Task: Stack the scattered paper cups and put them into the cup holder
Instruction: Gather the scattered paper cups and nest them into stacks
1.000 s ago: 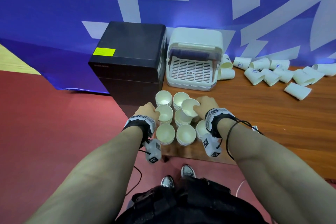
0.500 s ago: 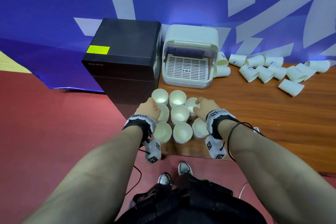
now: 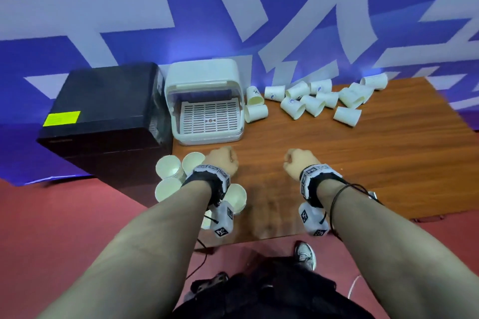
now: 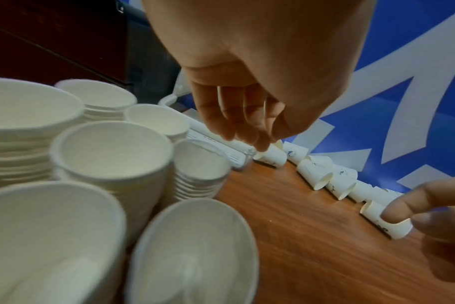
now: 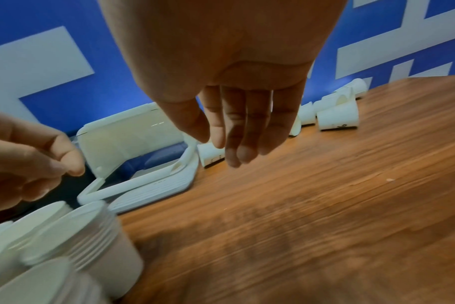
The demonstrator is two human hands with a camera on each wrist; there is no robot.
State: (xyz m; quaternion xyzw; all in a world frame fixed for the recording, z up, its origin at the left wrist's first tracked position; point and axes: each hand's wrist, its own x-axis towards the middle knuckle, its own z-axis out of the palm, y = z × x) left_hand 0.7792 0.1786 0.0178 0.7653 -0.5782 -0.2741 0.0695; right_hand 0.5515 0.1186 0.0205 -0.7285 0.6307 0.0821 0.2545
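Looked like an event or exhibition booth, not a home or lab: big blue banner (image 3: 207, 33) with large white lettering hung as the backdrop, red floor (image 3: 64, 228) like carpet or matting, a wood-grain table (image 3: 363, 163) pushed against the banner, and a black boxy machine (image 3: 103, 111) with a yellow sticker beside it.
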